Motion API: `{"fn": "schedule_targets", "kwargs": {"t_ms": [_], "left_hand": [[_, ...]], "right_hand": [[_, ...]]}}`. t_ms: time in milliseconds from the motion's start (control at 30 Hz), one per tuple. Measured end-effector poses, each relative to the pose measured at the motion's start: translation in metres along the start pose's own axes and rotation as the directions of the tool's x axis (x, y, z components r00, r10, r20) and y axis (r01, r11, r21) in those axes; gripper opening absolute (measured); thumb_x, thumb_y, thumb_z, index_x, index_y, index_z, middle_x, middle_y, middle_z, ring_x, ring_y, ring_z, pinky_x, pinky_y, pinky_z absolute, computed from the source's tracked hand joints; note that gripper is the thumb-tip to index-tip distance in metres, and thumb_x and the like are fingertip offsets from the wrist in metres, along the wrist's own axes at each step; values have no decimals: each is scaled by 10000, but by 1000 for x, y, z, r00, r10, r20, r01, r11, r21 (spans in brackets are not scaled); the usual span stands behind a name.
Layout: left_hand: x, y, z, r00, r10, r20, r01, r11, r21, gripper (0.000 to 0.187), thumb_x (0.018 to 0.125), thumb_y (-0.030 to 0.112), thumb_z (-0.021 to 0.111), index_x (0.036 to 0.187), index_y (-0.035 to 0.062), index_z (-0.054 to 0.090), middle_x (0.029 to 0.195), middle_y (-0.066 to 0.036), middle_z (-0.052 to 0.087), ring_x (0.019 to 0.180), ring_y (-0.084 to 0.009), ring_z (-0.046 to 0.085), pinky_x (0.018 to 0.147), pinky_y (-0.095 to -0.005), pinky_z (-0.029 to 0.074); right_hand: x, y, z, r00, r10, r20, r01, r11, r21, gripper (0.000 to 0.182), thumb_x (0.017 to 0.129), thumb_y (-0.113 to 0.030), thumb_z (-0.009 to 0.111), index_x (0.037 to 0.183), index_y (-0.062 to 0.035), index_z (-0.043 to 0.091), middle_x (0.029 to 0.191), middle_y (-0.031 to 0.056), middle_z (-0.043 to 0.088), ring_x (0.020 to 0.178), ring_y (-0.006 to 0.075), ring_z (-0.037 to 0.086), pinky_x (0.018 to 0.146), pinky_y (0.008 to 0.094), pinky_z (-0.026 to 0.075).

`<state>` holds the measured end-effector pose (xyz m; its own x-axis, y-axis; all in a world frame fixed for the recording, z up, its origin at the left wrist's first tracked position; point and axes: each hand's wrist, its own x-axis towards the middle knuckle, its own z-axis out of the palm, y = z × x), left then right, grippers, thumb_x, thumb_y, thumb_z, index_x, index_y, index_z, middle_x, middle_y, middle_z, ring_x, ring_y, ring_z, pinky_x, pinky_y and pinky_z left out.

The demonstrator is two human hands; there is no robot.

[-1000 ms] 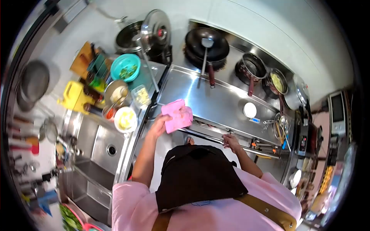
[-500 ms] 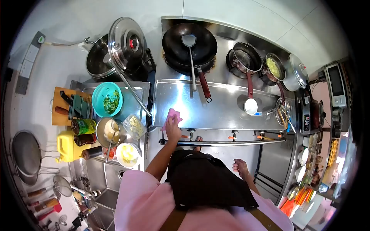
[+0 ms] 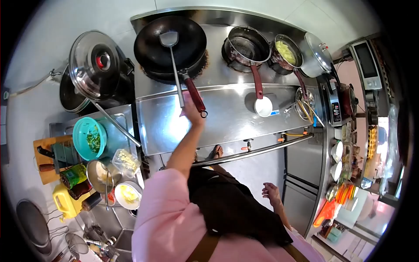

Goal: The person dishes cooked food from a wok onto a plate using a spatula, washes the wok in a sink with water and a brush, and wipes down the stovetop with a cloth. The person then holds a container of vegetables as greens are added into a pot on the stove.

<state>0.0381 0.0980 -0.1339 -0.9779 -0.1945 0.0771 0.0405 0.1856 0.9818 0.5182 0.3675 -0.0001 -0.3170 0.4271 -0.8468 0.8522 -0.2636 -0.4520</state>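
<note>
Steel counter (image 3: 161,124) ahead: near its back edge, left of centre, my left hand (image 3: 192,112) grips a pink cloth (image 3: 187,97) beside the slanting wok handle (image 3: 194,95). My right hand (image 3: 271,192) hangs half-open, empty, beyond the front edge, farther off.

Your rag (image 3: 186,97) is cloth; your bench (image 3: 161,131) smooth, glossy metal; the wok (image 3: 187,46) dull metal; the basin (image 3: 82,132) plastic; the board (image 3: 43,143) wood.

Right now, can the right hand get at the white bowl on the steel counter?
Probably yes: the right hand hangs clear, and the white bowl looks unblocked from the near side. It would have to rise over the front rail; the maroon pan handle ends at the bowl's far rim.
</note>
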Motion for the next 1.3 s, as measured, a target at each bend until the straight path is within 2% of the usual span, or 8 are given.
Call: {"fn": "schedule_targets", "kwargs": {"t_ms": [67, 233, 367, 433, 500, 567, 867, 1300], "left_hand": [[-25, -7, 76, 915, 387, 117, -377, 714, 589, 521, 838, -13, 493, 1341, 103, 563, 1310, -140, 570, 1114, -357, 582, 939, -471, 457], [-80, -1, 177, 819, 360, 447, -548, 721, 424, 367, 868, 184, 584, 1232, 174, 631, 1276, -62, 599, 1173, -302, 575, 968, -467, 454], [-56, -24, 52, 814, 511, 277, -578, 762, 293, 247, 922, 155, 546, 1152, 126, 633, 1074, -109, 653, 1007, -303, 625, 858, -461, 473], [-38, -44, -66, 980, 32, 195, -110, 910, 400, 268, 932, 40, 485, 1161, 86, 616, 1004, -131, 674, 941, -305, 650, 830, -454, 493], [-39, -36, -158, 995, -103, -14, 100, 912, 398, 323, 922, 108, 570, 1240, 107, 631, 1151, -141, 658, 1022, -321, 647, 840, -436, 525], [-74, -28, -187, 989, 100, 110, -146, 508, 849, 430, 921, 112, 597, 1349, 157, 603, 1340, -143, 574, 1082, -360, 625, 880, -437, 522], [-167, 46, 83, 899, 76, 432, -296, 831, 471, 525, 827, 13, 620, 1326, 174, 600, 1306, -54, 559, 1038, -301, 637, 862, -403, 537], [-230, 66, 261, 389, 269, 881, -703, 705, 95, 483, 874, 63, 546, 1317, 250, 591, 1238, -9, 575, 999, -324, 624, 835, -470, 523]], "right_hand": [[1, 5, -17, 999, -4, -44, 4, 1000, -10, 288, 979, -232, 583, 1187, -39, 628, 816, 66, 648, 669, 158, 642, 559, 290, 536], [23, -12, -60, 997, -74, -1, 74, 992, -101, 309, 990, -264, 585, 1193, -35, 628, 817, 63, 650, 668, 157, 637, 562, 291, 535], [66, -30, -76, 994, -39, 98, 42, 999, -28, 303, 998, -259, 578, 1178, -19, 619, 792, 72, 638, 632, 143, 619, 542, 277, 520], [76, -43, -66, 996, 9, 88, -3, 998, -65, 307, 988, -246, 592, 1186, -13, 623, 794, 76, 639, 642, 140, 624, 545, 268, 516], [76, -54, -52, 974, -102, 201, 114, 992, -49, 320, 979, -245, 606, 1199, -12, 628, 811, 78, 647, 655, 140, 632, 559, 266, 520], [91, -59, -34, 963, -86, 255, 121, 984, -128, 353, 975, -275, 607, 1208, -11, 630, 831, 74, 654, 661, 141, 637, 571, 268, 524], [75, -64, -52, 956, -201, 214, 202, 979, 16, 382, 965, -293, 588, 1217, -8, 627, 857, 64, 648, 712, 135, 630, 612, 270, 522], [33, 7, -109, 993, -112, -22, 114, 982, 148, 342, 982, -284, 587, 1187, -14, 631, 825, 51, 642, 691, 134, 627, 597, 274, 517]]}}
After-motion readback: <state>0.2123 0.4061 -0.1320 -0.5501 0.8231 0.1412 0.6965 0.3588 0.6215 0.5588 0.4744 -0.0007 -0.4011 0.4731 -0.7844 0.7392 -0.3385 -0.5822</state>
